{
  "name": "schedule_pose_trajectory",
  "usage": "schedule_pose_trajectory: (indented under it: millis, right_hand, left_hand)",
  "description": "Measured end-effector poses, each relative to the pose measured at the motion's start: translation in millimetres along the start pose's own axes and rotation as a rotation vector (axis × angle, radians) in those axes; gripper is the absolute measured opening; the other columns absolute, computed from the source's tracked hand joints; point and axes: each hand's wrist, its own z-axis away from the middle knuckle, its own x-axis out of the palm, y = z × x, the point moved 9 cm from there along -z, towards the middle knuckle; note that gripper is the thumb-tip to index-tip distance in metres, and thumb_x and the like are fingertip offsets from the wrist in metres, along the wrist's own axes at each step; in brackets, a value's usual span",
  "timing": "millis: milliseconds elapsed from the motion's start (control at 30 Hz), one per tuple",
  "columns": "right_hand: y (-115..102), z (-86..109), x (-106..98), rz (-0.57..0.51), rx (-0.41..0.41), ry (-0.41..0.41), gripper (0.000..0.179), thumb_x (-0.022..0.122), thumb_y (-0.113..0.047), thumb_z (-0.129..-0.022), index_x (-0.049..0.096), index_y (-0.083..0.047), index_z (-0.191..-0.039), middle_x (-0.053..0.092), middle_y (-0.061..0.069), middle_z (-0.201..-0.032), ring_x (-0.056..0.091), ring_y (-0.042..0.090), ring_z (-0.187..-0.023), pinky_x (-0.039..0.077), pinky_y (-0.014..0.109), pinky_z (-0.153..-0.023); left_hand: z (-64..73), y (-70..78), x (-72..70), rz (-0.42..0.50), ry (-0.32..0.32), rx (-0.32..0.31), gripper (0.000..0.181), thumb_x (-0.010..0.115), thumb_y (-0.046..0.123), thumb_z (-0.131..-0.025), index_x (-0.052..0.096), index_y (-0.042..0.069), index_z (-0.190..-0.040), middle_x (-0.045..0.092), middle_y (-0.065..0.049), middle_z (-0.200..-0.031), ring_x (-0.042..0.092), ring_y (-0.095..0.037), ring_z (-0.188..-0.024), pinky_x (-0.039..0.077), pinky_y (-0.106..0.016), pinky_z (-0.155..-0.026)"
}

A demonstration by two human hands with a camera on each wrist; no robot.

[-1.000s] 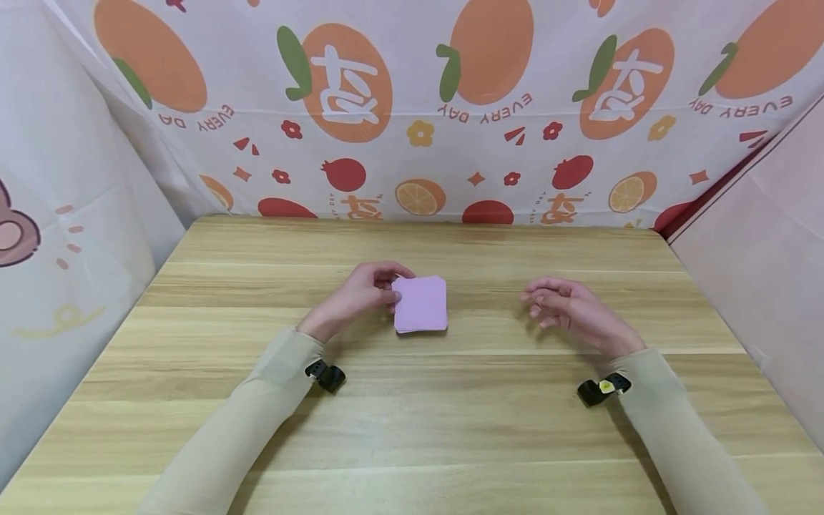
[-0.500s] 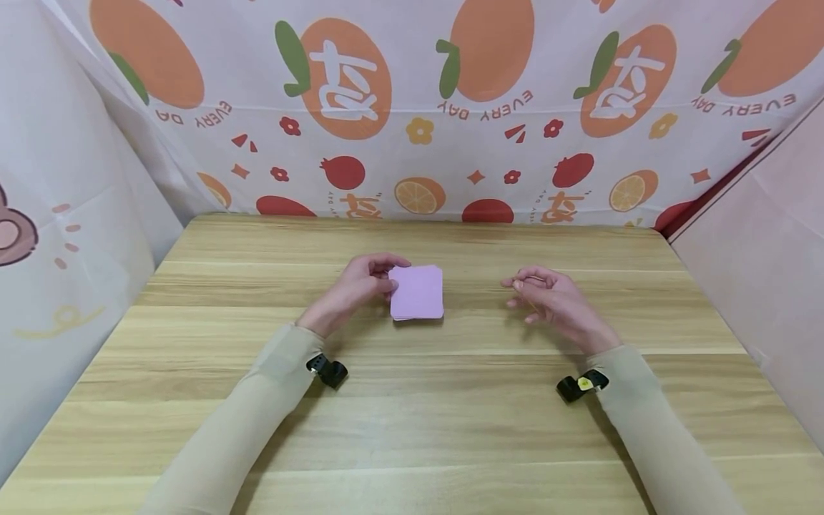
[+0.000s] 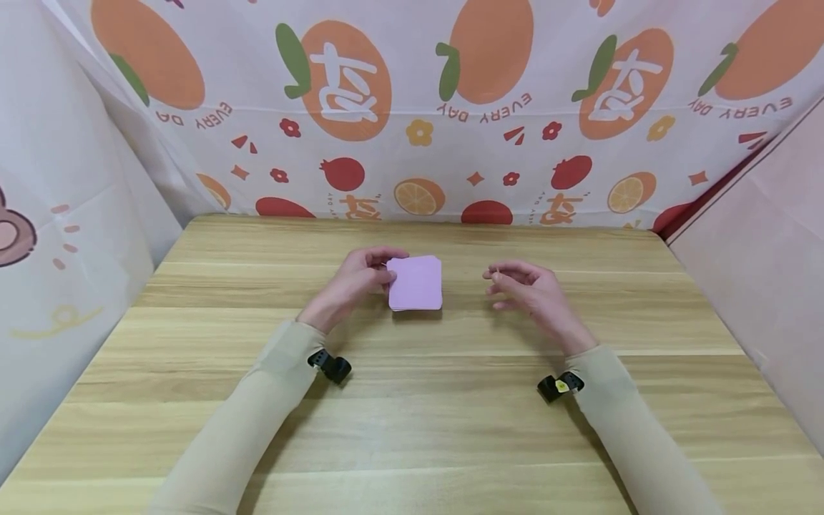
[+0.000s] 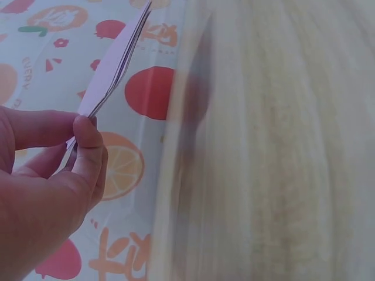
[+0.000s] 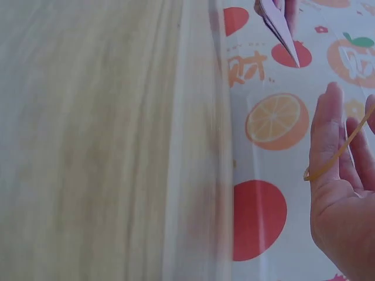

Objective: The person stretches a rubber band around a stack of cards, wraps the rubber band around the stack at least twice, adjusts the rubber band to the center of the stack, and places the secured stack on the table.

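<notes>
Currently, left hand (image 3: 354, 282) pinches a small stack of lilac cards (image 3: 415, 284) by its left edge, thumb on the near face, fingers behind. Stack sits about mid-scene, raised off the table (image 3: 412, 408), broad face towards the head camera. Right hand (image 3: 531, 293) hangs well apart on the other side, fingers loosely bent, carrying a yellowish rubber band (image 5: 340, 155). Whether thumb and finger pinch the band, cannot tell.

Step in hand, as I judge it: keeping the stack together while bringing the band up to it. Next move seems to call for spreading the band wider than the cards, with the left grip firm enough that the sheets don't slip.

Views compared: head view gives the stack's face and the gap between hands, but the band barely reads there. Right wrist view shows it plainly, running across the fingers. Left wrist view gives the stack edge-on: several layers, slightly parted; count not readable.
</notes>
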Motion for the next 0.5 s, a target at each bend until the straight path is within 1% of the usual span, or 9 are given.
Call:
schedule_pose_trajectory:
  millis: [167, 267, 400, 500]
  right_hand:
    - [-1, -2.8, 13, 0.037, -0.030, -0.025, 0.044, 0.072, -0.020, -0.092, 0.059, -0.008, -0.132, 0.056, 0.024, -0.132, 0.060, 0.042, -0.109, 0.057, 0.044, -0.080]
    - [-4, -4.3, 24, 0.058, -0.044, -0.047, 0.048, 0.074, -0.017, -0.090, 0.057, -0.012, -0.135, 0.054, 0.022, -0.134, 0.059, 0.045, -0.110, 0.057, 0.045, -0.080]
    - [-7, -6.7, 39, 0.068, -0.044, -0.083, 0.055, 0.073, -0.011, -0.090, 0.052, -0.013, -0.140, 0.050, 0.022, -0.138, 0.057, 0.046, -0.112, 0.056, 0.049, -0.078]
    - [-8, -8.9, 50, 0.072, -0.032, -0.107, 0.059, 0.072, -0.006, -0.090, 0.047, -0.012, -0.143, 0.048, 0.022, -0.140, 0.057, 0.045, -0.113, 0.056, 0.051, -0.077]
  left_hand:
    - [-0.6, 0.7, -0.7, 0.022, 0.012, -0.012, 0.037, 0.055, -0.007, -0.092, 0.060, -0.001, -0.129, 0.056, -0.013, -0.107, 0.051, -0.022, -0.087, 0.048, -0.032, -0.074]
    - [-1.5, 2.1, 0.8, 0.039, 0.014, -0.010, 0.038, 0.056, -0.008, -0.091, 0.060, -0.002, -0.128, 0.058, -0.012, -0.106, 0.052, -0.021, -0.087, 0.048, -0.032, -0.075]
    - [-1.6, 5.4, 4.3, 0.060, 0.011, -0.002, 0.039, 0.056, -0.009, -0.090, 0.060, -0.003, -0.127, 0.059, -0.012, -0.104, 0.053, -0.020, -0.087, 0.048, -0.034, -0.076]
    - [-1.2, 8.0, 6.0, 0.066, 0.010, 0.008, 0.038, 0.055, -0.009, -0.089, 0.061, -0.003, -0.127, 0.059, -0.012, -0.102, 0.054, -0.019, -0.086, 0.048, -0.034, -0.076]
